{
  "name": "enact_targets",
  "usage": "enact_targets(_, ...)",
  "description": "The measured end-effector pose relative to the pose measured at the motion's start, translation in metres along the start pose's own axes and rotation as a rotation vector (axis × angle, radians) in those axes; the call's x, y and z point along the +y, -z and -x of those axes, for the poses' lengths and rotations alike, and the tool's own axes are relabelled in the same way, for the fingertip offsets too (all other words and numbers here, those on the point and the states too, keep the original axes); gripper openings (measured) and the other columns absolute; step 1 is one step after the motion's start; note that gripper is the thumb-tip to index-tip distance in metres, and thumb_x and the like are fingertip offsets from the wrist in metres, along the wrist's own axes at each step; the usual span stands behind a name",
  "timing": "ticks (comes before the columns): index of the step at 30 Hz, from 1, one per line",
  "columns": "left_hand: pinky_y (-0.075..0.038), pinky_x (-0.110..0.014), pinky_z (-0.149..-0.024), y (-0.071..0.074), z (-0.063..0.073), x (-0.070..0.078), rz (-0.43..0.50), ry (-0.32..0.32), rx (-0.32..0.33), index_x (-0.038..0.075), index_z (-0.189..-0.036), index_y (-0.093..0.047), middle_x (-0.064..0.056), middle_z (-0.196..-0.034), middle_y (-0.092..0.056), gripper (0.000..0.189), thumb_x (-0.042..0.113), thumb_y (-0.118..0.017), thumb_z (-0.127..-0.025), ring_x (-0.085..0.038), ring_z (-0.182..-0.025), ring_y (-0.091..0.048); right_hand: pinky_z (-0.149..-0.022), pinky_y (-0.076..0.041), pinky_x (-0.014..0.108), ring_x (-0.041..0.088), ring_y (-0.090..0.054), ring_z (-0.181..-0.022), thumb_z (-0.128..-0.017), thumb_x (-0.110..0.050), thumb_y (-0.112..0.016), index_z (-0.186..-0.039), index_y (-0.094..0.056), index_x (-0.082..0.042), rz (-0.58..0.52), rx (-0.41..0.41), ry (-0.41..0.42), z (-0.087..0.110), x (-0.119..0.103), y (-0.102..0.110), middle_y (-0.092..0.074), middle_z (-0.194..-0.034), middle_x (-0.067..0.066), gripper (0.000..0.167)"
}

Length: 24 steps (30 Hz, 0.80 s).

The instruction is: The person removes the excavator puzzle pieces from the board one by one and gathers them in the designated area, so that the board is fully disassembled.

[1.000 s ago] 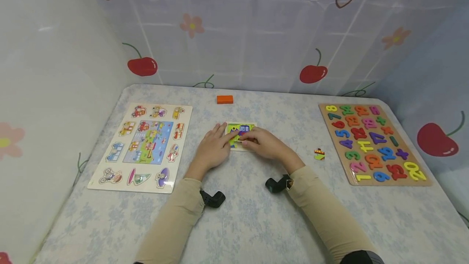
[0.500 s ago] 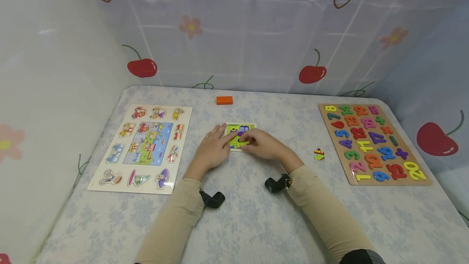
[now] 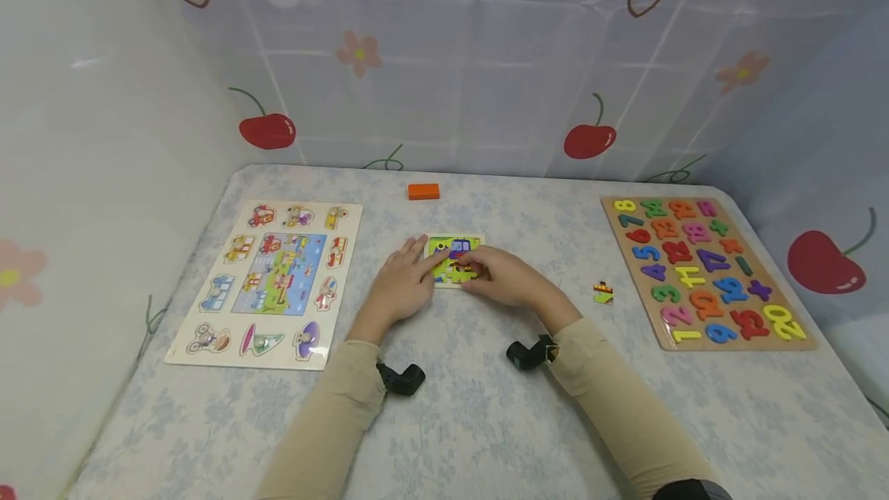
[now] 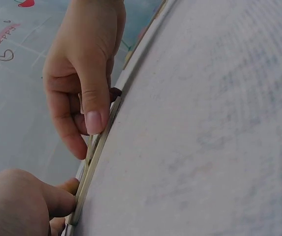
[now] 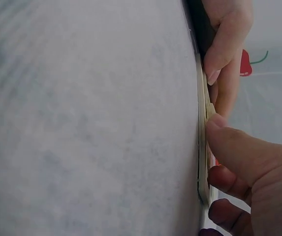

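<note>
A small jigsaw puzzle [image 3: 451,241] with a vehicle picture lies in its pale frame mid-table. My left hand [image 3: 401,288] rests along its left side, index finger stretched over the picture. In the right wrist view, the left thumb [image 5: 218,64] touches the frame's edge. From the right, my right hand [image 3: 503,275] pinches a puzzle piece at the lower part of the puzzle; its edge [image 5: 210,109] tilts up beside the thumb. Fingers hide most of that piece. One loose puzzle piece [image 3: 603,292] with red, yellow and green lies further right.
A large picture board [image 3: 292,339] with vehicle shapes lies on the left. On the right is a brown number board [image 3: 674,268] with coloured numerals. An orange block [image 3: 424,191] sits near the back edge, before a printed curtain [image 3: 444,83].
My right fingers have shifted slightly with the piece at the puzzle's lower right, and more of the picture shows between the hands. The left hand stays in place.
</note>
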<state>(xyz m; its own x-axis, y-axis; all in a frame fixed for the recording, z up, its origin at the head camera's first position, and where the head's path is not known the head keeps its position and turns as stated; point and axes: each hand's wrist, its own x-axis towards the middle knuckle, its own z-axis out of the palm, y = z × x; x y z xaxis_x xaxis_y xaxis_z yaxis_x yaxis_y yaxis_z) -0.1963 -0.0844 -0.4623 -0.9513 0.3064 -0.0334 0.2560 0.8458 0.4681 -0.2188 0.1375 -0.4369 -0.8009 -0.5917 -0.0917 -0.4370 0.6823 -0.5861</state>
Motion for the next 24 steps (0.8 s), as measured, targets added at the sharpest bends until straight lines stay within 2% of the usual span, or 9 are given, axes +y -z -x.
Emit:
enact_targets(4, -0.012, -0.045, -0.127, 0.000, 0.001, 0.000, 0.005, 0.000, 0.005, 0.039, -0.151, -0.040, -0.002, -0.168, -0.017, 0.049, 0.030, -0.032, -0.104, -0.025, -0.156, -0.011, -0.076, -0.045, 0.031, 0.015, -0.051, -0.084, -0.094, -0.027, -0.069, -0.124, -0.064, -0.012, 0.046, 0.012, -0.021, 0.004, 0.000, 0.000, -0.058, -0.096, 0.002, 0.033)
enact_targets(11, -0.011, -0.045, -0.127, -0.003, 0.002, -0.001, -0.008, 0.006, 0.006, 0.041, -0.151, -0.038, 0.000, -0.168, -0.015, 0.049, 0.032, -0.030, -0.104, -0.024, -0.156, -0.010, -0.077, -0.047, 0.031, 0.014, -0.052, -0.084, -0.094, -0.027, -0.069, -0.125, -0.064, -0.014, 0.043, 0.053, -0.032, 0.021, 0.002, 0.007, -0.059, -0.100, 0.001, 0.033)
enact_targets(18, -0.009, -0.044, -0.127, -0.004, 0.003, 0.000, -0.016, 0.010, 0.005, 0.041, -0.152, -0.036, 0.001, -0.168, -0.013, 0.050, 0.031, -0.028, -0.104, -0.023, -0.156, -0.008, -0.080, -0.048, 0.034, 0.015, -0.054, -0.092, -0.092, -0.027, -0.072, -0.123, -0.067, -0.018, 0.065, 0.121, -0.092, 0.055, 0.021, 0.024, -0.061, -0.103, -0.002, 0.033)
enact_targets(24, -0.009, -0.044, -0.127, -0.005, 0.004, -0.001, -0.019, -0.002, 0.012, 0.040, -0.153, -0.036, 0.001, -0.168, -0.012, 0.050, 0.031, -0.028, -0.104, -0.022, -0.156, -0.007, -0.090, -0.048, 0.047, 0.024, -0.054, -0.105, -0.092, -0.025, -0.071, -0.125, -0.066, -0.015, 0.096, 0.180, -0.177, 0.089, 0.049, 0.041, -0.062, -0.111, 0.004, 0.035)
